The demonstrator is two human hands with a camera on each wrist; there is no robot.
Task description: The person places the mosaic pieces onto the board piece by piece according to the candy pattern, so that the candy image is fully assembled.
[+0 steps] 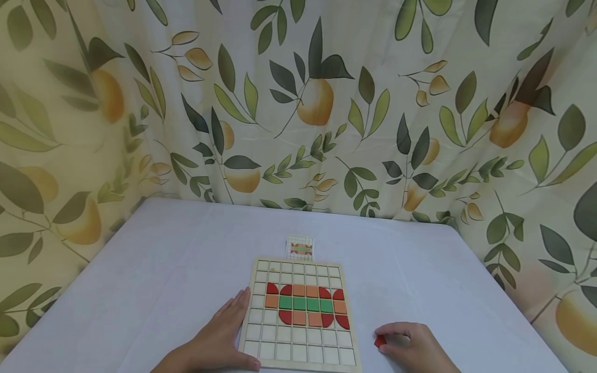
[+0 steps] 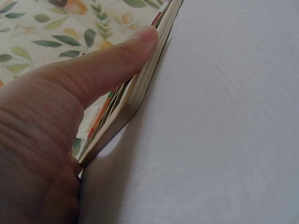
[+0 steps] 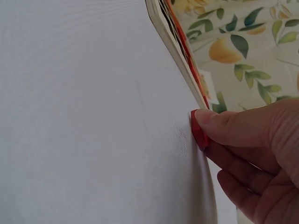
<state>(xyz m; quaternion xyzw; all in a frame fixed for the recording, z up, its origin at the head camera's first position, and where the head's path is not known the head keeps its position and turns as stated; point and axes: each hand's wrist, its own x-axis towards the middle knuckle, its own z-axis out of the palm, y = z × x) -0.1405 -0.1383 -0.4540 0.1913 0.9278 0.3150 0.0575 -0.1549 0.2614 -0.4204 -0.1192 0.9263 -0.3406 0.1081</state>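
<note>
A square wooden grid board [image 1: 261, 350] lies on the table, its middle cells filled with red rounded tiles [image 1: 285, 317], orange square tiles [image 1: 299, 318] and green square tiles [image 1: 299, 303]. My left hand [image 1: 219, 331] rests against the board's left side with straight fingers, its thumb at the near edge. In the left wrist view that thumb [image 2: 117, 60] touches the board's edge [image 2: 135, 98]; the other fingers are mostly hidden. Right of the board, my right hand [image 1: 415, 346] pinches a small red tile [image 3: 199, 130] between thumb and fingers, just above or on the cloth.
A small pattern card [image 1: 300, 240] lies just behind the board, showing a coloured grid design. White cloth [image 1: 177, 259] covers the table. A curtain [image 1: 186, 129] with fruit and leaf prints hangs behind and at both sides.
</note>
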